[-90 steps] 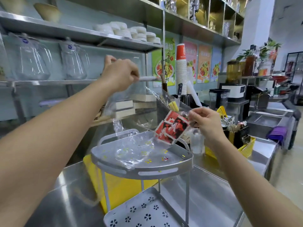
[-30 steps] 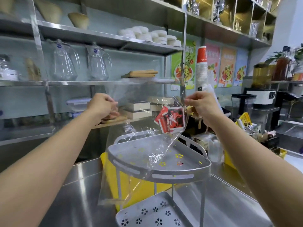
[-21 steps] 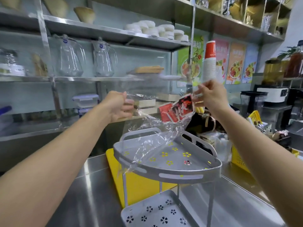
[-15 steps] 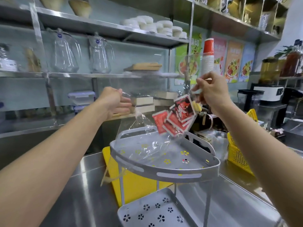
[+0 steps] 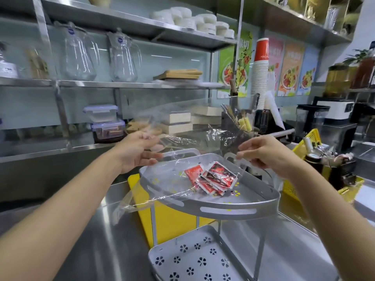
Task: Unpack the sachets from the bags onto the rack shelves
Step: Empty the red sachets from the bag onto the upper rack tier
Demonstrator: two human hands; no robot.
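Two tiers make up the grey rack (image 5: 223, 209), which stands on the steel counter (image 5: 91, 240) near its back edge, just in front of a yellow board (image 5: 174, 226). Lower shelf (image 5: 192, 258) holds nothing visible. Clear bag (image 5: 215, 134) is stretched above the top shelf between both hands, its loose end trailing off that shelf's left edge toward the counter. Left hand (image 5: 138, 151), over the shelf's left rear corner: fingers nearly straight, thumb on top, film edge apparently nipped between them; blurred. Right hand (image 5: 263, 153), at the right rear corner: thumb and forefinger pinch the film, other fingers curled. Sachets (image 5: 213, 177), red and white, lie heaped mid-shelf on the top tier, wrinkled film over them.
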